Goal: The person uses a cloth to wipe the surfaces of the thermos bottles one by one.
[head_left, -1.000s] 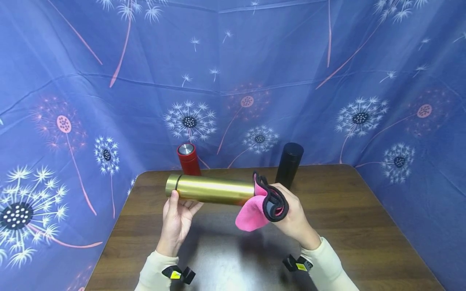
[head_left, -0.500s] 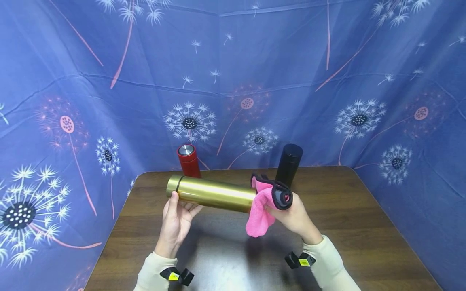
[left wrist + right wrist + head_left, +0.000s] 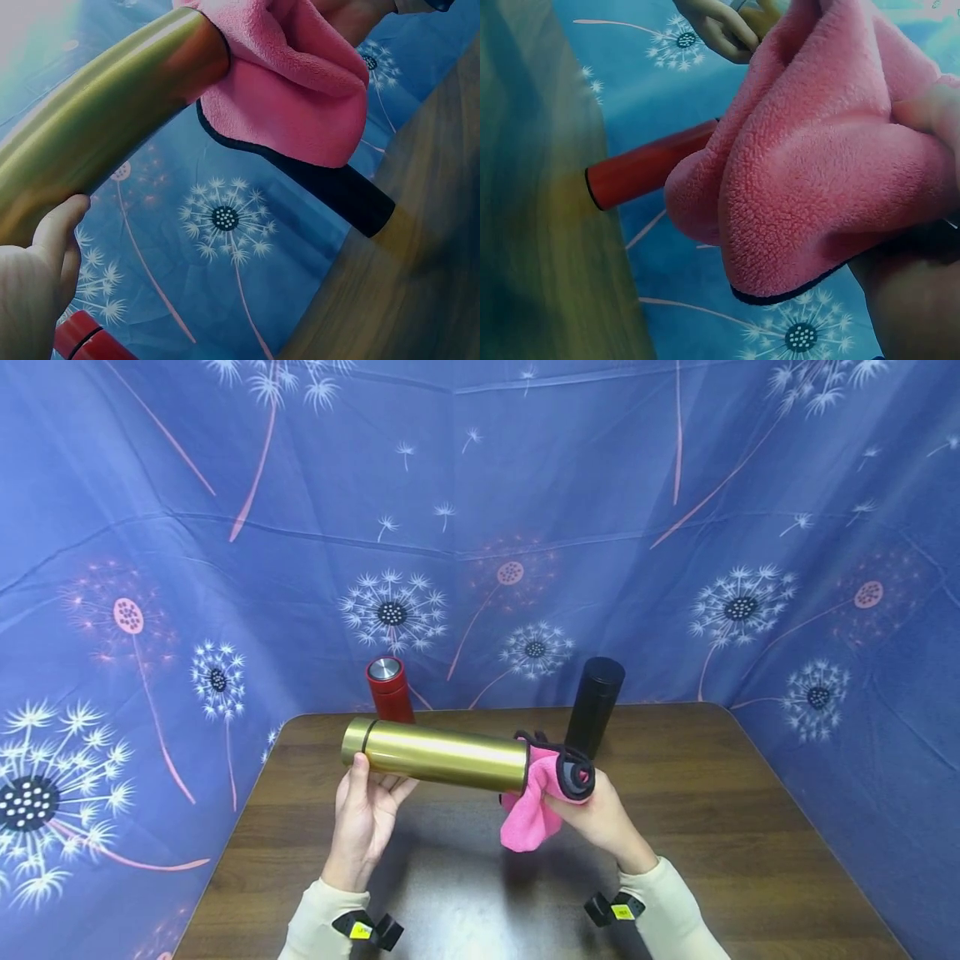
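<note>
A gold thermos bottle (image 3: 442, 755) is held sideways above the table, its lid end to the left. My left hand (image 3: 363, 822) grips it near the lid, thumb in front and fingers underneath. Over the bottle's other end lies a pink cloth (image 3: 531, 814) with black edging, one part hanging down. My right hand (image 3: 600, 814) holds this cloth against the bottle's end; the cloth hides several of its fingers. In the left wrist view the pink cloth (image 3: 300, 97) wraps the end of the gold bottle (image 3: 112, 112). The right wrist view is mostly filled by the cloth (image 3: 817, 165).
A red thermos (image 3: 392, 692) with a silver top stands at the table's back left, partly behind the gold one. Farther right stands a black thermos (image 3: 595, 706), its base partly hidden. The brown wooden table (image 3: 720, 827) meets a blue dandelion-patterned curtain (image 3: 637, 568).
My right hand dipped with the cloth, then shifted slightly left, and the cloth's folds and hanging part changed shape. The bottle's right end tilted down and came partway up. The left hand stayed nearly still.
</note>
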Motion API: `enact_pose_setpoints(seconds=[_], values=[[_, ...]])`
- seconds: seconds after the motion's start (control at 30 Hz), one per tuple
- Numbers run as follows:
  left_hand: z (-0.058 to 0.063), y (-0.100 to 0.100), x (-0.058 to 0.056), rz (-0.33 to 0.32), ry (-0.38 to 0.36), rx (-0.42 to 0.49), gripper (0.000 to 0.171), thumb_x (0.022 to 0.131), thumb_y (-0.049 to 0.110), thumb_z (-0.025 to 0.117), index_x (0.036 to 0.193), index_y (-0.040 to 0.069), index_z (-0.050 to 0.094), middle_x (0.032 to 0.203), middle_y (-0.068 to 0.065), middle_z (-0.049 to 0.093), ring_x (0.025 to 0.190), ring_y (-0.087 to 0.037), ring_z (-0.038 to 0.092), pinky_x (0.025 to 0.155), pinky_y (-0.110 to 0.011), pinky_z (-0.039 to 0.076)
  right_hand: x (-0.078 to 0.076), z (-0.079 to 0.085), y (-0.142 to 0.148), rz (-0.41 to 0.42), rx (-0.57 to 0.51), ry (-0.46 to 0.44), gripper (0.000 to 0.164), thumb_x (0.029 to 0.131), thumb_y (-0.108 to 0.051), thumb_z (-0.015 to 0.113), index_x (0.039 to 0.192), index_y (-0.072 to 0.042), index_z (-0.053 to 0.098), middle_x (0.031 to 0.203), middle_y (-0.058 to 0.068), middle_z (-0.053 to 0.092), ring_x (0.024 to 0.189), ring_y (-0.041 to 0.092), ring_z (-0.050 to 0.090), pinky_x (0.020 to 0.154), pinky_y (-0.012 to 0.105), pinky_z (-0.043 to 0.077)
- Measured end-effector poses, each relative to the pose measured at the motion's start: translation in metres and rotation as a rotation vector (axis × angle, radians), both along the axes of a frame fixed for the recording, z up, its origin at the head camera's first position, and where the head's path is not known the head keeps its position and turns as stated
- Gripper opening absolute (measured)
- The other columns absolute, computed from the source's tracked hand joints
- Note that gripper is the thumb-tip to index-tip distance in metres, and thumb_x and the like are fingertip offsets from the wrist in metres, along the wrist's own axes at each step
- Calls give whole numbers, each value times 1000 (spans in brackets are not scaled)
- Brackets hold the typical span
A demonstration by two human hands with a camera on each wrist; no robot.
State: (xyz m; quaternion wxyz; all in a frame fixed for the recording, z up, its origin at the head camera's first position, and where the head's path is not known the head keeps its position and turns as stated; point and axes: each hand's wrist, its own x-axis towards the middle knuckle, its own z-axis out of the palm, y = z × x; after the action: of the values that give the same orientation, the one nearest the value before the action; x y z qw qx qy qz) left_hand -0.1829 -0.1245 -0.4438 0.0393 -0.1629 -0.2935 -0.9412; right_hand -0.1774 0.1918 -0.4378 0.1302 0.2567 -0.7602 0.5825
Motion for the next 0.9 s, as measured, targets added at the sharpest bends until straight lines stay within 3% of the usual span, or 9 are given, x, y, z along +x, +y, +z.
enact_pose_setpoints(seconds=[0.2, 0.43, 0.67, 0.9], values=[[-3, 4, -1, 63, -4, -3, 29, 107, 24, 46, 123, 4, 59, 112, -12, 67, 102, -26, 66, 91, -48, 54, 6, -3, -1, -12, 83, 64, 46, 72, 9, 83, 113, -1, 67, 107, 3, 70, 100, 13, 64, 89, 25, 49], [-9, 9, -1, 92, 16, -45, 27, 106, 24, 49, 123, 5, 58, 110, -10, 67, 98, -24, 67, 89, -47, 55, 14, -8, 4, -83, 83, 126, 50, 65, 13, 85, 109, 1, 66, 100, 1, 69, 92, 11, 64, 84, 21, 50], [-14, 11, 2, 109, -2, -60, 24, 106, 20, 51, 123, 5, 58, 111, -10, 66, 101, -24, 65, 90, -50, 54, 19, -4, 11, -92, 52, 138, 50, 68, 9, 86, 112, -3, 67, 100, 2, 70, 89, 13, 65, 80, 23, 52], [-6, 14, -1, 162, 30, -117, 29, 103, 19, 57, 127, 3, 56, 113, -10, 65, 99, -22, 66, 89, -50, 54, 30, 10, 15, -150, 78, 161, 49, 65, 16, 82, 109, 6, 64, 97, 2, 70, 85, 10, 63, 76, 20, 52]])
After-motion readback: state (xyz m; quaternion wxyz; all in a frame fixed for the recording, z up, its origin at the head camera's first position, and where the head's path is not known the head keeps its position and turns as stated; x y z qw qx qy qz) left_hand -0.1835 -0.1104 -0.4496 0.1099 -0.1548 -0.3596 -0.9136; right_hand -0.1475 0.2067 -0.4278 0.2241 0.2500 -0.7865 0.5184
